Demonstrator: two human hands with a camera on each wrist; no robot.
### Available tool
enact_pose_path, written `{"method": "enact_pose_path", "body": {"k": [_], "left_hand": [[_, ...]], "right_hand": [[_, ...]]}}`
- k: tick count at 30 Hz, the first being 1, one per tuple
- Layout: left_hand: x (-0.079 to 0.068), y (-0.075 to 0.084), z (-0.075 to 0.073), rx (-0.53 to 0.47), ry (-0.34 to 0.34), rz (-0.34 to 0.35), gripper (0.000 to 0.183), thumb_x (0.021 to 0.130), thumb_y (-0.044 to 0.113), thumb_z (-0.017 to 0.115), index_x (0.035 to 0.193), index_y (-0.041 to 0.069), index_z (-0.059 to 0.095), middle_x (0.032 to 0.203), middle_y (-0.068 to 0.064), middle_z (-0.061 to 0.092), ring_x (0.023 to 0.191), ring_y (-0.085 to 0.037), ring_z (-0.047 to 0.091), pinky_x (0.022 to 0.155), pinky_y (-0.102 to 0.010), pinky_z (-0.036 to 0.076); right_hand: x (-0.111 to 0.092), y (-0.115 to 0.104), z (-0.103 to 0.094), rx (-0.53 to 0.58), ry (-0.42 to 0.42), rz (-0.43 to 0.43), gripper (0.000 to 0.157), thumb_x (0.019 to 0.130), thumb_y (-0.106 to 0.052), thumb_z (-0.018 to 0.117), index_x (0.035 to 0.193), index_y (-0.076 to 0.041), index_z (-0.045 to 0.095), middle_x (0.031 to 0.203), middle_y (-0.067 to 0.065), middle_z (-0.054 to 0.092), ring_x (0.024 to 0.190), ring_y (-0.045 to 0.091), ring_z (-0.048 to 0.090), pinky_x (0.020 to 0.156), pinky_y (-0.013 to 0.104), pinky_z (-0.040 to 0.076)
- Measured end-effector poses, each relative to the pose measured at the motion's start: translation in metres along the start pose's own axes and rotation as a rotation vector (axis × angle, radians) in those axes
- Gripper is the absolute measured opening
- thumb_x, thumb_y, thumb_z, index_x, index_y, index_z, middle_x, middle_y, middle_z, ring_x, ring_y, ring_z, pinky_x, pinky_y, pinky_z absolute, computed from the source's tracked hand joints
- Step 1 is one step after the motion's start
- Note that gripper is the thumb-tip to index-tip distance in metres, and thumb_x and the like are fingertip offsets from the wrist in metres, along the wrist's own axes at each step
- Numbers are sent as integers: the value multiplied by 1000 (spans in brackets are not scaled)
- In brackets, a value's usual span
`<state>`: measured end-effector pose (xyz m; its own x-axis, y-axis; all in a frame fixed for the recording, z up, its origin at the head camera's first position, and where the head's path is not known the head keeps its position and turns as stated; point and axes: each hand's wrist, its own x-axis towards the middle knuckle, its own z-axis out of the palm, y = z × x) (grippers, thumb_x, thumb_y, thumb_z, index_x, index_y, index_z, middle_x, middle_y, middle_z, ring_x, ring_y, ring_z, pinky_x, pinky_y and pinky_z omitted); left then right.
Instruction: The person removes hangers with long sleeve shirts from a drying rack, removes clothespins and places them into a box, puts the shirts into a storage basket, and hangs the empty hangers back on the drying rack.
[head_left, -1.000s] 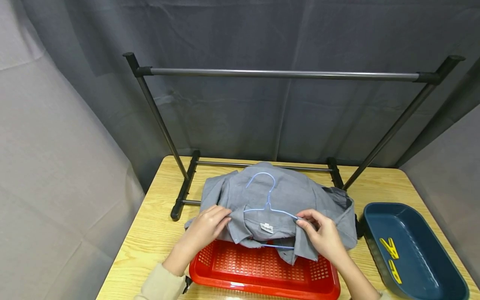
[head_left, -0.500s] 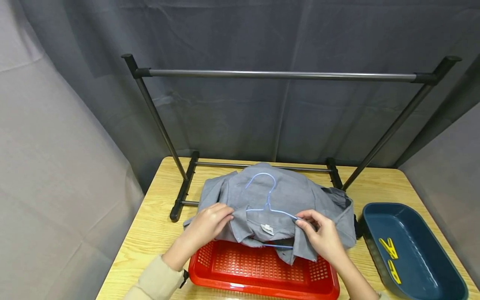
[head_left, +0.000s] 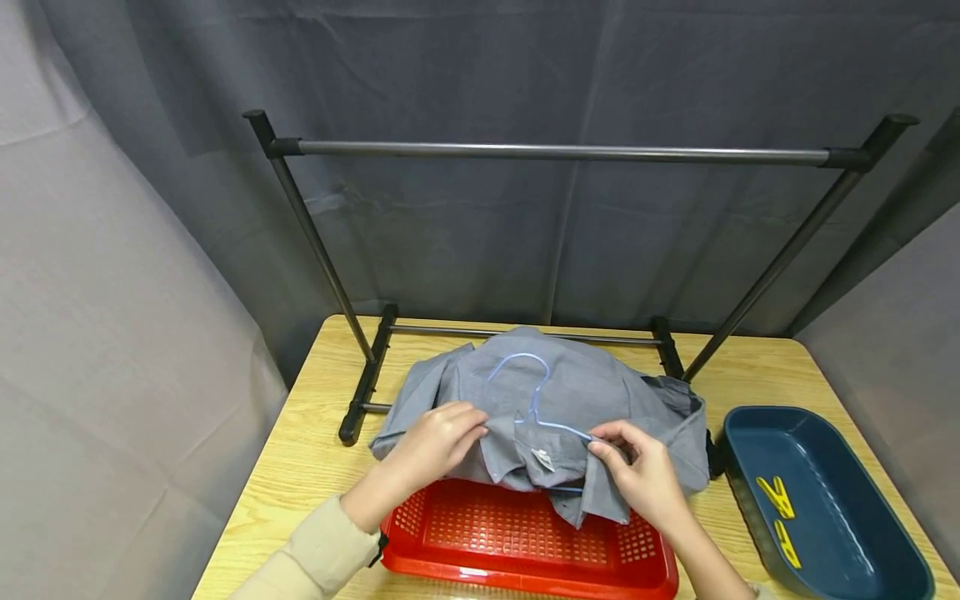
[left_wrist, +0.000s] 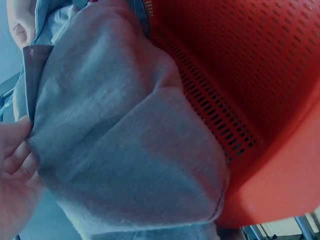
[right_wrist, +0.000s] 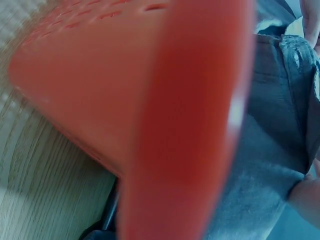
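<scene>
A grey shirt with a white collar label lies bunched over the back of the red basket. Its collar area faces the front, and a blue wire hanger sits partly inside, its hook pointing away over the cloth. My left hand pinches the left edge of the neck opening; the left wrist view shows thumb and fingers on that cloth. On the other side, my right hand pinches the shirt's right edge together with the hanger's right arm. Cloth hides the hanger's left arm.
Behind the shirt stands a dark clothes rack with a high horizontal bar. At the right, a dark blue tub holds yellow clothespins. Everything stands on a wooden table, with grey curtains around it.
My left hand has moved to the right with the collar edge, covering more of the hanger's left arm. The hanger's hook has dipped slightly. My right hand has barely moved.
</scene>
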<state>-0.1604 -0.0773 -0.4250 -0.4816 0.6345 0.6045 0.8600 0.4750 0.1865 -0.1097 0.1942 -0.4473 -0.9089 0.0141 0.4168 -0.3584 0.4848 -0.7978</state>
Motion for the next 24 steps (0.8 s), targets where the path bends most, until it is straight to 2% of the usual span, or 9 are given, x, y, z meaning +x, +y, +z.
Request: {"method": "enact_pose_path", "body": {"k": [6, 10, 12, 18, 21, 24], "left_hand": [[3, 4, 7, -128, 50, -46, 10, 80, 4, 66, 89, 1, 65, 83, -5, 64, 78, -17, 61, 74, -23, 50], [1, 4, 10, -245, 98, -78, 9, 79, 0, 66, 88, 0, 65, 82, -7, 64, 76, -15, 60, 70, -20, 49], [0, 3, 11, -290, 113, -86, 8, 79, -1, 66, 87, 0, 66, 81, -7, 64, 74, -14, 59, 68, -18, 48], [-4, -5, 7, -323, 206, -82, 11, 74, -5, 68, 85, -4, 67, 79, -11, 65, 73, -18, 62, 67, -19, 49], [-8, -11, 4, -333, 251, -78, 15, 71, -9, 69, 85, -5, 68, 78, -12, 65, 72, -19, 62, 65, -20, 50], [-11, -15, 3, -349, 272, -73, 17, 70, -11, 70, 85, -6, 68, 79, -13, 66, 72, -21, 63, 65, -21, 50]], "right_hand": [[1, -26, 1, -25, 8, -35, 17, 72, 14, 67, 82, 1, 65, 74, 10, 64, 63, 8, 55, 56, 16, 44], [-1, -12, 3, -45, 7, -70, 19, 71, 9, 71, 83, -4, 65, 77, 4, 64, 66, 5, 56, 60, 13, 44], [-1, -1, 5, -75, 9, -115, 22, 70, 6, 74, 85, -7, 65, 79, 1, 64, 69, 4, 57, 63, 11, 44], [1, 7, -6, -148, 49, -250, 25, 69, 5, 72, 86, -12, 66, 80, -4, 61, 72, 5, 54, 65, 11, 41], [2, 8, -16, -155, 43, -261, 29, 67, 7, 71, 87, -13, 67, 80, -4, 61, 72, 5, 53, 64, 12, 41], [4, 9, -25, -160, 2, -233, 31, 68, 8, 71, 90, -14, 67, 81, -4, 63, 72, 4, 53, 63, 12, 40]]}}
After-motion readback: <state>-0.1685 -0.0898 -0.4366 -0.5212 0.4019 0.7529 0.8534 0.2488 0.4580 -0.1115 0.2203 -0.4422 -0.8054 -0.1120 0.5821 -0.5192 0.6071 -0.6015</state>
